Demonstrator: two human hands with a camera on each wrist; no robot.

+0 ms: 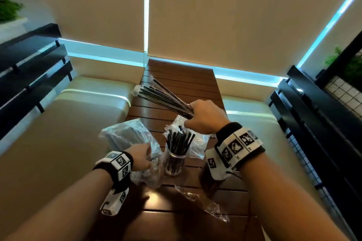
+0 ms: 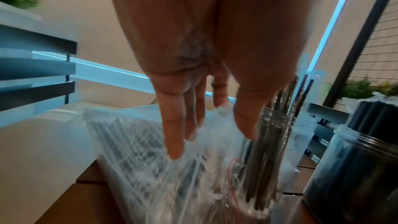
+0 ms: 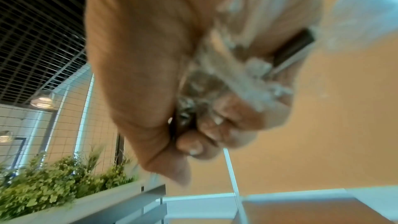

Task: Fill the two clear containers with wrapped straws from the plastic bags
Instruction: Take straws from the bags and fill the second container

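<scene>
Overhead, the right hand [image 1: 205, 116] grips a fanned bundle of wrapped black straws [image 1: 162, 97]; left hand [image 1: 140, 155], fingers straight, touches a crinkly straw bag [image 1: 125, 135]; a half-filled glassy cylinder [image 1: 174, 162] stands between them.

Head view downward; wrist views close (shared table [image 1: 182, 76])

A café or restaurant booth: a slatted wooden table [image 1: 182, 76] between cream cushioned benches [image 1: 82, 107], roller blinds [image 1: 235, 15], planter greenery [image 3: 53, 181] and pendant lamps [image 3: 42, 102].
</scene>
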